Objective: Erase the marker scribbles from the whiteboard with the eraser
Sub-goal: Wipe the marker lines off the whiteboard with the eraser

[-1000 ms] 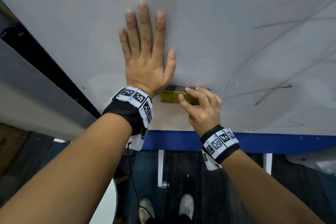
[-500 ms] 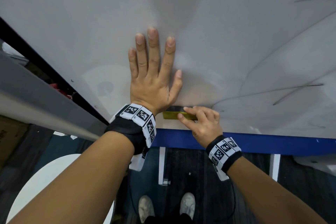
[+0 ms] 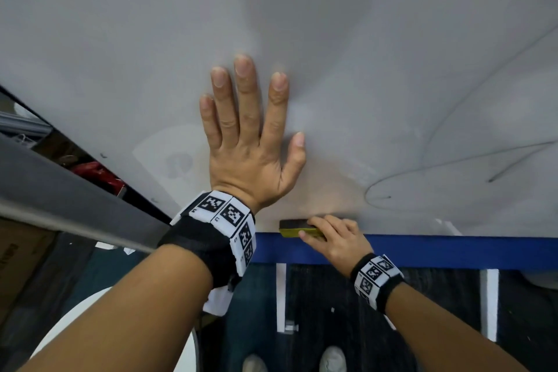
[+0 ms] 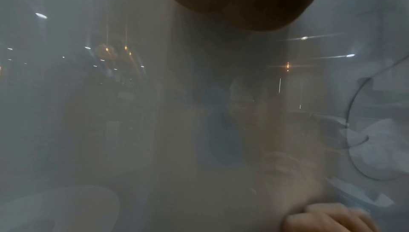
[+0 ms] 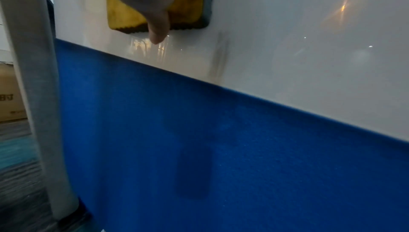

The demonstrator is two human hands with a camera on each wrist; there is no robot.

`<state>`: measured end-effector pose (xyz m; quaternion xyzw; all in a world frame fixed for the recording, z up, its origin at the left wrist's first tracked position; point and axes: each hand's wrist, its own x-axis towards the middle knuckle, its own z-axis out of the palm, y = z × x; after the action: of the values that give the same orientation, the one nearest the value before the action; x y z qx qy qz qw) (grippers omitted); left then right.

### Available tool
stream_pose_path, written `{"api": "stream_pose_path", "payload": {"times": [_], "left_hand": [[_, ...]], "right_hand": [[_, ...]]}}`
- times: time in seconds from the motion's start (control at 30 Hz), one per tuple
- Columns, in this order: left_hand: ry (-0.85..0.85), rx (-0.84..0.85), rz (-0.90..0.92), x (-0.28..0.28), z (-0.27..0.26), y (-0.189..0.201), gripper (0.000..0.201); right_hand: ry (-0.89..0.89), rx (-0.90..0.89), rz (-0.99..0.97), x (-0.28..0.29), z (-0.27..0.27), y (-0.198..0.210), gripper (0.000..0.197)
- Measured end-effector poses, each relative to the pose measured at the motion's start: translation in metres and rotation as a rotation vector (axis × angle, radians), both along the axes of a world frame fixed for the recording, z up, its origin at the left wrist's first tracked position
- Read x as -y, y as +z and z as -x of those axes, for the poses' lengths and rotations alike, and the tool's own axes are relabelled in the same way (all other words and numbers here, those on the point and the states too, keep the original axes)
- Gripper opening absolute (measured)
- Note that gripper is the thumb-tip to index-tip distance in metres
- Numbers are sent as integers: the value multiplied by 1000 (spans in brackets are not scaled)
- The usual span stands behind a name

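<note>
While the left hand (image 3: 250,157) lies flat with straight fingers pressed against the whiteboard (image 3: 362,39), the right hand (image 3: 335,238) grips the yellow eraser (image 3: 291,228), its dark pad against the board just above the blue lower edge (image 3: 453,251). Thin marker scribbles (image 3: 453,166) lie to the right, well apart from the eraser.

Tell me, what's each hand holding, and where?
Right hand grips the eraser by its yellow back, near its right end. Left hand holds nothing, flat on the whiteboard.
</note>
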<state>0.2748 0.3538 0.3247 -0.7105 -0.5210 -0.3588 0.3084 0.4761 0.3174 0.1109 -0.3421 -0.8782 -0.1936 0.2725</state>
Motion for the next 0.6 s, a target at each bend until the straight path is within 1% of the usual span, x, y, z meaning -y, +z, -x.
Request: {"api": "stream_pose_path", "payload": {"times": [0.13,0.23,0.37,0.5,0.6], "left_hand": [[-5,5,-7,-1,0,0,84],[-4,1,-27,-2,1,-2,83],[-29,24,0,-1,0,3,79],[-90,20,99,18,3,9,70],[-69,17,141,35,5,24,61]], "right_hand": [[-19,23,5,2,-1,14,38],[-48,9,-46,3,-5,39,39],[-105,-64,-187,0,-12,100,36],[-146,-109,-298,-9,-26,176,47],[-208,-167,-414,-14,-31,246,54]]}}
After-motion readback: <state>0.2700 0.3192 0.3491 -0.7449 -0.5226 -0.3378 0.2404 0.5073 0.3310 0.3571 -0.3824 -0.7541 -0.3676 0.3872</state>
